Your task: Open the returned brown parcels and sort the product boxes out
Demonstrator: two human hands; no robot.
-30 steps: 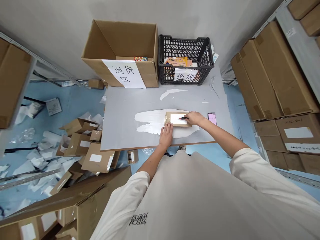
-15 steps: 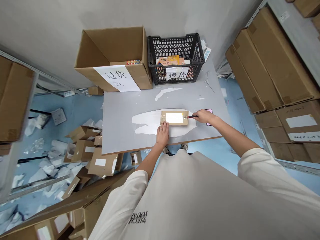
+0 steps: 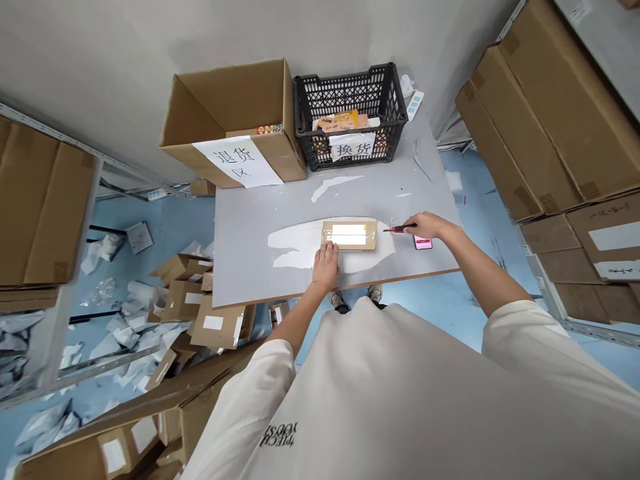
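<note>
A small cardboard box (image 3: 371, 244) with a white label and clear tape lies flat on a torn white sheet (image 3: 300, 235) on the grey table (image 3: 240, 267). My left hand (image 3: 326, 265) holds the box at its near left corner, fingertips on the top face. In my right hand (image 3: 425, 225) is a red and black utility knife (image 3: 396, 229), gripped by its handle. Its tip points left, a short gap away from the box's right end. Under the right hand lies a phone (image 3: 423, 244) with a lit pink screen.
At the table's back stand a large open carton (image 3: 230, 100) and a black plastic crate (image 3: 350, 87) holding small packets. A power strip (image 3: 415, 105) lies beside the crate. Opened boxes (image 3: 215, 323) crowd the floor at left; stacked cartons (image 3: 540, 107) line the right.
My right hand has drawn the knife rightward, off the box's end and apart from it. My left hand stays on the box. The view has shifted slightly.
</note>
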